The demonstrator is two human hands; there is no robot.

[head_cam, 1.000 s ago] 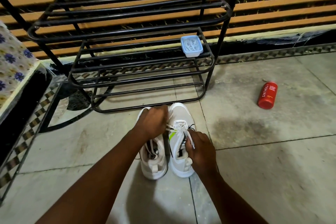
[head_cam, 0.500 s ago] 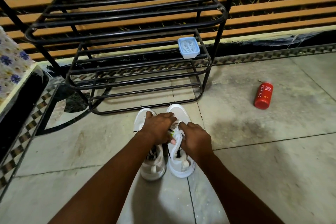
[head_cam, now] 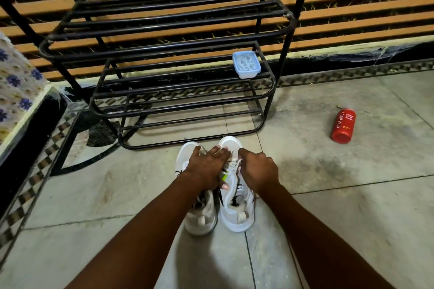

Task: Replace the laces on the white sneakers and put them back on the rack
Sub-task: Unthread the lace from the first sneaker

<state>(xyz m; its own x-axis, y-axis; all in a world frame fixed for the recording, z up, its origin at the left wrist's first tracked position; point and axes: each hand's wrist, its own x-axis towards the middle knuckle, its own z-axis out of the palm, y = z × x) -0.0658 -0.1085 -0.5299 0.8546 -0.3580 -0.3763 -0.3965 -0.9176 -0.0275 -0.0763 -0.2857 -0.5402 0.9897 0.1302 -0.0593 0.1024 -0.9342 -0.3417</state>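
Note:
Two white sneakers stand side by side on the floor, toes toward the black metal rack [head_cam: 164,37]. My left hand [head_cam: 206,169] lies with spread fingers across the left sneaker [head_cam: 202,220] and the toe part of the right sneaker [head_cam: 237,218], its thumb beside the right sneaker's tongue. My right hand [head_cam: 257,171] is curled over the right sneaker's lacing and pinches a white lace [head_cam: 232,164]. Dark lace ends show at the left sneaker. A light blue container [head_cam: 246,64] with white laces inside sits on the rack's middle shelf, at its right end.
A red bottle [head_cam: 343,125] lies on the tiled floor to the right. A low ledge with a floral cloth [head_cam: 16,82] borders the left side. Behind the rack is a slatted wall.
My left hand has spread its fingers forward over both toes. My right hand has moved up from the sneaker's heel side to the lacing, close to the left hand.

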